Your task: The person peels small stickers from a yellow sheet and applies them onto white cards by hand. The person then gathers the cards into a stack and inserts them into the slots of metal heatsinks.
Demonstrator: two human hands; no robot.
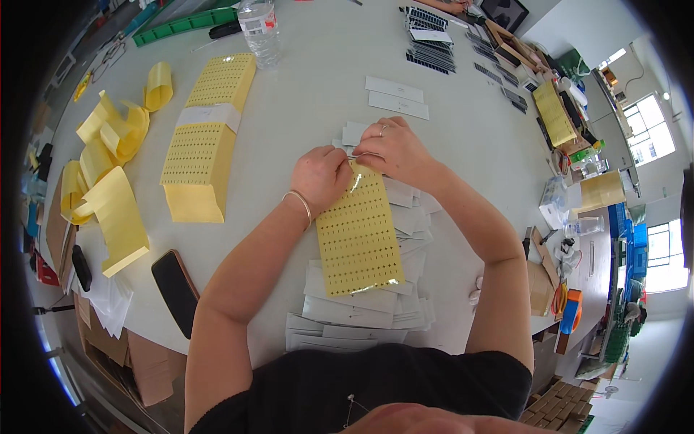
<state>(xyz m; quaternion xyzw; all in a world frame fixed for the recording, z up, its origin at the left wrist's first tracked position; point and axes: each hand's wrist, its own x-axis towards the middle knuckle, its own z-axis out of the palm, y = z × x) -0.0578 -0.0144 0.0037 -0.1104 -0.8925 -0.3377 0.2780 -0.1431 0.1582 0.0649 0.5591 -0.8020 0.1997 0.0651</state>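
In front of me a yellow sheet of small dark stickers (359, 231) lies over a long spread of white cards (347, 311). My left hand (322, 176) is closed at the sheet's top left corner, its fingertips gripping the edge there. Just beside it my right hand (397, 150), with a ring on one finger, is bent over the top edge in a pinch. Whatever sits between its fingertips is too small and covered to make out. Beyond the hands lie two white cards (396, 96) side by side.
To the left stands a thick stack of yellow sticker sheets (199, 152) with a white paper band. Curled yellow backing strips (119, 210), a black phone (176, 289) and a water bottle (260, 32) are around it. Dark strips (430, 47) lie at the far side, near another person's hand (452, 6).
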